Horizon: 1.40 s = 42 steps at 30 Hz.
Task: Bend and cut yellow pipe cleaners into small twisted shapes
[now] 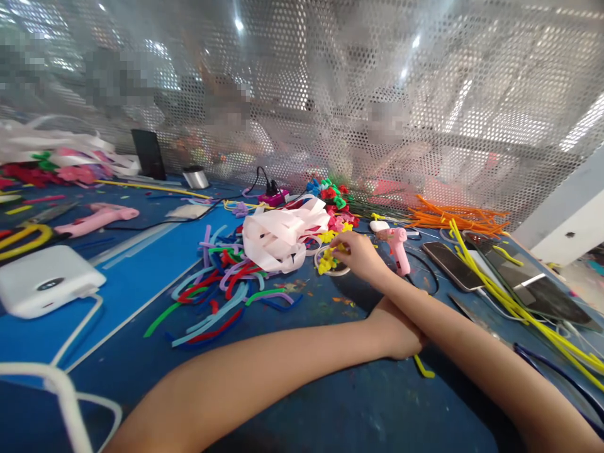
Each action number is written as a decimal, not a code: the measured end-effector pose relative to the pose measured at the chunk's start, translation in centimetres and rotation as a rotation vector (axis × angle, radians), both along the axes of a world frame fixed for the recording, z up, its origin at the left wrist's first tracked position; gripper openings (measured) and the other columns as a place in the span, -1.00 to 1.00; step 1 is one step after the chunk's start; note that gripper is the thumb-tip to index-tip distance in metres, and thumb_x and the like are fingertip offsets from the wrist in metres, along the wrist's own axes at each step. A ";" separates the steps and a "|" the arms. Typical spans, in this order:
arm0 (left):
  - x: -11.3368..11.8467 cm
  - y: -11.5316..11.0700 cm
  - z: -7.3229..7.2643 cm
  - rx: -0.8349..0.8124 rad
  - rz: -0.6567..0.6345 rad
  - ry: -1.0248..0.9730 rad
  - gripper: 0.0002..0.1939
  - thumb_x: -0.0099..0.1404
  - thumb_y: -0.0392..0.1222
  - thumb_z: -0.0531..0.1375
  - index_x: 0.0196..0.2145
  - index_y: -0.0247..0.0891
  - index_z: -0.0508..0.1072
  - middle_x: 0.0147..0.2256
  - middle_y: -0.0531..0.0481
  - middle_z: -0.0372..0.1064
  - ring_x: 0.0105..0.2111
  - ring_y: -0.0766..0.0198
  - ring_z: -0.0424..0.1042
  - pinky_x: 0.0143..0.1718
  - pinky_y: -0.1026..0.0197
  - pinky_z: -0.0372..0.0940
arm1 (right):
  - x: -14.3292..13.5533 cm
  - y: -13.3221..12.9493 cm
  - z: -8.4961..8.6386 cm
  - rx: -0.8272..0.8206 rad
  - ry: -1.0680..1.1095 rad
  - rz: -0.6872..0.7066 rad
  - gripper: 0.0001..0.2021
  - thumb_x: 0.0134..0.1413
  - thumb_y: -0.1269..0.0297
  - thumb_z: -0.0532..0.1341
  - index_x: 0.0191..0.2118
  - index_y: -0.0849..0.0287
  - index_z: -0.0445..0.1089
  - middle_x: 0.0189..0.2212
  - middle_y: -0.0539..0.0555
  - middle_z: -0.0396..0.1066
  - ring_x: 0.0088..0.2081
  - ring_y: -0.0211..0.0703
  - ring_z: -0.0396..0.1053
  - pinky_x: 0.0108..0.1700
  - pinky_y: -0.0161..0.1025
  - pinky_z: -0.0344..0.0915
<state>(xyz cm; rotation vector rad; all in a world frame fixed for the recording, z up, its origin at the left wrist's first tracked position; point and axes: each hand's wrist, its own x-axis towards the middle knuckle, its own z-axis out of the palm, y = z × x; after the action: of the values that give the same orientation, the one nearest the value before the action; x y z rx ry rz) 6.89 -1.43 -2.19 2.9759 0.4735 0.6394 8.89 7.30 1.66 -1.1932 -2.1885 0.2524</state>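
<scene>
My right hand (pixel 359 257) reaches over the table with bent fingers, its thumb and fingertips pinched at a small yellow pipe-cleaner flower. Right under it, more yellow flowers (pixel 325 263) lie in and around a pale tape ring (pixel 340 273). My right forearm crosses above my left hand (pixel 399 330), which rests low on the table and looks curled. Below the left hand sticks out a bent yellow pipe cleaner (pixel 425 370), seemingly gripped in it; most of those fingers are hidden. A pink glue gun (pixel 399 251) stands just right of my right hand.
A pale ribbon heap (pixel 278 236) and cut pipe cleaners (pixel 217 308) lie left of centre. Orange stems (pixel 457 217), a phone (pixel 453 265) and long yellow pipe cleaners (pixel 514 305) are at right. A white device (pixel 50 280) with a cable sits left. Perforated sheeting (pixel 302 82) rises behind.
</scene>
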 end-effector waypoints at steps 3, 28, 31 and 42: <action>0.0 0.1 -0.2 0.004 -0.015 0.002 -0.65 0.31 -0.22 -0.07 -0.01 -0.34 0.29 0.00 -0.17 0.31 0.00 0.05 0.25 0.07 0.05 0.08 | 0.1 0.7 -0.3 -0.085 0.294 0.016 -0.79 -0.09 0.53 0.11 -0.31 0.21 0.42 -0.34 0.05 0.42 -0.31 -0.20 0.36 -0.21 -0.24 0.29; 0.0 0.0 -0.3 -0.107 -0.022 0.033 -0.67 0.29 -0.15 0.01 -0.13 -0.36 0.46 -0.19 -0.22 0.47 -0.13 0.04 0.41 -0.04 0.04 0.25 | 1.6 0.1 1.3 -0.544 1.086 0.223 -0.68 0.19 0.07 -0.03 -0.24 0.20 0.32 -0.34 0.12 0.44 -0.38 -0.19 0.43 -0.51 -0.32 0.35; 0.0 0.2 -0.2 -0.075 -0.049 0.039 -0.72 0.25 -0.32 0.02 -0.14 -0.38 0.44 -0.18 -0.20 0.45 -0.12 0.08 0.40 -0.06 0.09 0.26 | 1.8 -1.3 2.8 -0.343 0.911 0.193 -0.78 0.11 0.12 0.12 -0.29 0.18 0.32 -0.40 0.03 0.40 -0.53 -0.31 0.36 -0.61 -0.42 0.24; -0.4 -0.4 1.2 -0.081 0.460 -0.026 -0.80 0.23 -0.13 0.08 -0.29 -0.32 0.37 -0.22 -0.16 0.30 -0.18 0.02 0.28 -0.20 0.01 0.22 | 11.1 -9.7 3.7 -0.027 0.462 0.029 -0.82 0.18 0.24 0.08 -0.29 0.19 0.38 -0.60 -0.05 0.32 -0.63 -0.39 0.25 -0.56 -0.40 0.21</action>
<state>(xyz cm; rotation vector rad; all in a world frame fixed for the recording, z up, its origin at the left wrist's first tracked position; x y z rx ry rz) 6.49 -1.79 -0.98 2.7881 1.1680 0.6658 20.03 -2.40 5.40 -0.9989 -1.8025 0.5168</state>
